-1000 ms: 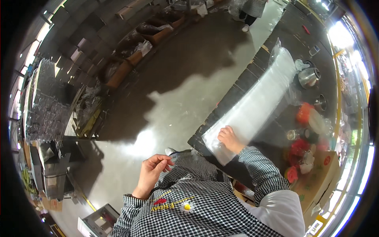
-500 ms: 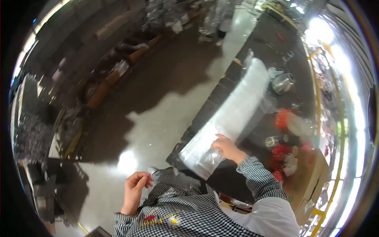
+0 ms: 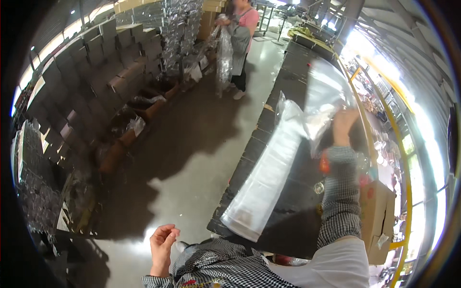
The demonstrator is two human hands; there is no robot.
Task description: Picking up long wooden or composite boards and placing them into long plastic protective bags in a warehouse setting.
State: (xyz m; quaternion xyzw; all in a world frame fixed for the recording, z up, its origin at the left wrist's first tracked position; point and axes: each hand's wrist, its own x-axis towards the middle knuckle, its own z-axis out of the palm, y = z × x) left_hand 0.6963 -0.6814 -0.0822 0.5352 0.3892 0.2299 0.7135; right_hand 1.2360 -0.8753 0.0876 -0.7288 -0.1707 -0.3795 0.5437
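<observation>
Sheet of clear plastic (image 3: 326, 91) hangs above the far right part of the tabletop (image 3: 300, 209), blurred and catching the light. The right hand (image 3: 345, 126) is at its near right side, the arm stretched well forward; the fingers look closed on the edge of the sheet, though blur hides just how they pinch it. From that hand, the sheet spreads forward and to the left.

Just left of it lies a stack of flat plastic (image 3: 264, 185), long and narrow, its long axis slanting from the near left corner of the tabletop away and to the right. One low corner of the sheet overlaps the stack's far end in view; whether they touch, I cannot tell. The right hand is nearer that far end, while the left hand (image 3: 162, 245) is nearer the close end, off to its left and out over the floor (image 3: 192, 206). The left hand is half open, fingers loosely curled toward the thumb, with nothing visible in it.

Beside the right sleeve (image 3: 341, 201) stand a small glass jar (image 3: 319, 187) and, further right, a cardboard box (image 3: 377, 211). Beyond the tabletop's left edge, a co-worker (image 3: 238, 48) holds crumpled clear wrap (image 3: 224, 65).
</observation>
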